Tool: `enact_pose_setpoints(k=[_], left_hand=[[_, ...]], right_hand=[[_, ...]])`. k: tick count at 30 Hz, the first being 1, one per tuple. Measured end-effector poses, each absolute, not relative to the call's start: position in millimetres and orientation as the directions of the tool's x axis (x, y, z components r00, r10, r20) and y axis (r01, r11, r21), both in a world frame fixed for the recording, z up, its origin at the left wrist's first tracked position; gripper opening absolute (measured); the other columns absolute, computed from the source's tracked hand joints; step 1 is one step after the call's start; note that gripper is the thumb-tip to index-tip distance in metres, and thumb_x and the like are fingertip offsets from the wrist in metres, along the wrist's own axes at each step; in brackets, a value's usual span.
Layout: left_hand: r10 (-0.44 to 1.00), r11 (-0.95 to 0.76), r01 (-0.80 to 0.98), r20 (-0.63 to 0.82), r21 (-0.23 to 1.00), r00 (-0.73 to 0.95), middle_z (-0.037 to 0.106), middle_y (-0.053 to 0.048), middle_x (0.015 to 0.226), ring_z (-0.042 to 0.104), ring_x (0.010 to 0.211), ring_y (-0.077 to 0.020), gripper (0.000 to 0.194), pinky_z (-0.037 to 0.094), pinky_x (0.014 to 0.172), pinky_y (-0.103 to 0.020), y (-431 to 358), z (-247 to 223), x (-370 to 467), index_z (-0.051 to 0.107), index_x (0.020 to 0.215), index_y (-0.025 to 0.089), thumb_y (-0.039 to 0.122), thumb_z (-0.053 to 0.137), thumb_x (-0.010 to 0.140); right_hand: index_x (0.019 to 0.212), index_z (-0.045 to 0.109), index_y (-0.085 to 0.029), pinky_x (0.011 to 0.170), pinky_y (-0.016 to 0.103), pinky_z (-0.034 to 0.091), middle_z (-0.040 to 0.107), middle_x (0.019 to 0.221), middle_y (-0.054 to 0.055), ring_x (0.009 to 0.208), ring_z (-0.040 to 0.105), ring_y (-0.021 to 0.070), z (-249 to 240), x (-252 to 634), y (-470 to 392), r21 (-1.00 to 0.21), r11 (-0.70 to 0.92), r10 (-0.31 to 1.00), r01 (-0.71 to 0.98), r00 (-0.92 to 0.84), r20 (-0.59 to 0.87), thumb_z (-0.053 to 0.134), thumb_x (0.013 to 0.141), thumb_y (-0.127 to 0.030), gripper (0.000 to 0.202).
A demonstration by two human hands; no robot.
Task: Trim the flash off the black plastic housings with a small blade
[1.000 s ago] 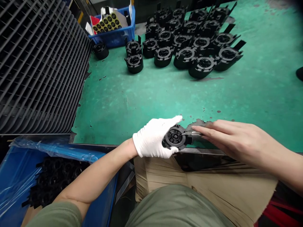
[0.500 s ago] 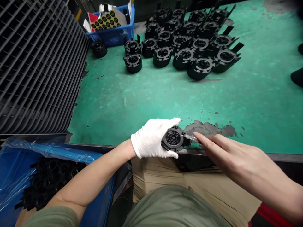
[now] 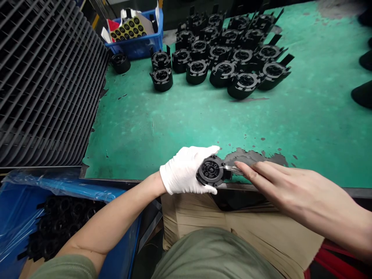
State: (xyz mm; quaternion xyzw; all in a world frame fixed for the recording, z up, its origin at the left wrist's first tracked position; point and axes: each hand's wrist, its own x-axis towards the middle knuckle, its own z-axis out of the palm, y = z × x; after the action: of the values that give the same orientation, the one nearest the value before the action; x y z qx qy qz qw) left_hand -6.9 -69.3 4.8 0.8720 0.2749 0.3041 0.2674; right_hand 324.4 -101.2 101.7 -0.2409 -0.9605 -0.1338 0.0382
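Observation:
In a white glove, my left hand (image 3: 186, 170) is wrapped round a round black plastic housing (image 3: 211, 171) at the table's front edge. The housing's ringed face, with small holes and a square centre, is turned up towards me. My right hand (image 3: 279, 182), bare, pinches a pair of metal tweezers (image 3: 232, 169) between thumb and fingers. Their thin tip lies over the right part of the housing's face; whether it touches there I cannot tell.
Several black housings (image 3: 197, 71) stand grouped at the back of the green table (image 3: 130, 120). A blue bin (image 3: 136, 46) with sticker sheets stands behind them. Dark slatted racks (image 3: 49, 85) rise at the left. Below, a plastic-lined blue crate (image 3: 17, 217) holds black parts (image 3: 55, 221).
The tweezers' tip has moved left, from the housing's right rim to over its face. My left hand keeps its hold, and the whole view has shifted slightly.

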Motion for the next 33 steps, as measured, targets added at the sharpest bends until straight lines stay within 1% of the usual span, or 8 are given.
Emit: enact_pose_setpoints(k=[4,10,14,17,21,24,27,33], left_hand=[[0.628,-0.723,0.299,0.413,0.623,0.659,0.073,-0.029,0.165,0.080,0.148,-0.0447,0.123,0.068,0.124,-0.057,-69.8,2.4,-7.8,0.039,0.183,0.017,0.091,0.083,0.095],[0.625,-0.719,0.282,0.415,0.635,0.661,0.071,-0.030,0.167,0.077,0.152,-0.0451,0.124,0.065,0.127,-0.058,-69.3,1.0,-7.3,0.039,0.183,0.016,0.090,0.085,0.095],[0.644,-0.692,0.308,0.364,0.653,0.673,0.073,-0.029,0.166,0.077,0.153,-0.0448,0.121,0.065,0.128,-0.059,-68.7,4.0,-7.2,0.043,0.180,0.017,0.090,0.085,0.094],[0.657,-0.668,0.329,0.322,0.667,0.682,0.074,-0.028,0.165,0.078,0.152,-0.0451,0.120,0.065,0.128,-0.059,-68.4,5.6,-8.0,0.045,0.179,0.018,0.092,0.085,0.093],[0.636,-0.692,0.279,0.379,0.666,0.672,0.071,-0.030,0.168,0.077,0.152,-0.0451,0.121,0.066,0.127,-0.059,-67.8,4.6,-8.5,0.042,0.181,0.016,0.088,0.086,0.095],[0.625,-0.704,0.266,0.397,0.659,0.672,0.071,-0.029,0.168,0.078,0.152,-0.0439,0.118,0.066,0.127,-0.058,-66.9,4.1,-8.2,0.044,0.180,0.016,0.089,0.084,0.096],[0.629,-0.707,0.284,0.393,0.648,0.670,0.073,-0.029,0.165,0.080,0.149,-0.0437,0.115,0.068,0.124,-0.058,-66.1,5.0,-8.0,0.048,0.176,0.014,0.093,0.079,0.098],[0.662,-0.662,0.321,0.327,0.678,0.674,0.076,-0.028,0.162,0.079,0.149,-0.0442,0.117,0.067,0.126,-0.058,-65.3,7.7,-6.9,0.053,0.172,0.016,0.096,0.081,0.093]], right_hand=[[0.156,0.055,0.001,0.058,0.035,0.058,0.062,0.092,0.002,0.073,0.069,0.0198,102.3,323.6,-95.6,0.267,0.857,0.417,0.441,-0.897,0.146,0.038,0.100,0.010,0.059],[0.157,0.055,0.000,0.062,0.035,0.054,0.060,0.095,0.002,0.076,0.065,0.0201,99.2,328.6,-93.3,0.228,0.871,0.413,0.436,-0.900,0.143,0.038,0.102,0.009,0.059],[0.156,0.055,-0.001,0.060,0.034,0.051,0.059,0.092,0.001,0.074,0.063,0.0194,97.6,328.4,-89.5,0.231,0.876,0.397,0.424,-0.905,0.156,0.037,0.103,0.009,0.057],[0.155,0.054,-0.001,0.062,0.034,0.055,0.063,0.094,0.002,0.075,0.068,0.0193,98.4,327.7,-84.8,0.249,0.883,0.370,0.399,-0.916,0.155,0.038,0.102,0.009,0.056],[0.154,0.054,-0.002,0.062,0.034,0.057,0.065,0.095,0.003,0.075,0.071,0.0198,101.0,328.1,-83.8,0.259,0.883,0.365,0.391,-0.920,0.143,0.039,0.101,0.009,0.056],[0.156,0.054,-0.004,0.058,0.032,0.054,0.060,0.092,0.000,0.069,0.067,0.0188,100.7,329.6,-91.0,0.233,0.871,0.409,0.433,-0.901,0.146,0.039,0.100,0.009,0.059],[0.161,0.053,-0.003,0.059,0.032,0.056,0.061,0.094,0.001,0.071,0.068,0.0187,98.9,330.7,-100.0,0.207,0.849,0.464,0.486,-0.874,0.148,0.040,0.099,0.010,0.065],[0.162,0.051,0.002,0.063,0.036,0.060,0.064,0.093,0.003,0.075,0.070,0.0214,101.7,325.4,-103.3,0.303,0.839,0.431,0.452,-0.892,0.135,0.041,0.096,0.011,0.067]])
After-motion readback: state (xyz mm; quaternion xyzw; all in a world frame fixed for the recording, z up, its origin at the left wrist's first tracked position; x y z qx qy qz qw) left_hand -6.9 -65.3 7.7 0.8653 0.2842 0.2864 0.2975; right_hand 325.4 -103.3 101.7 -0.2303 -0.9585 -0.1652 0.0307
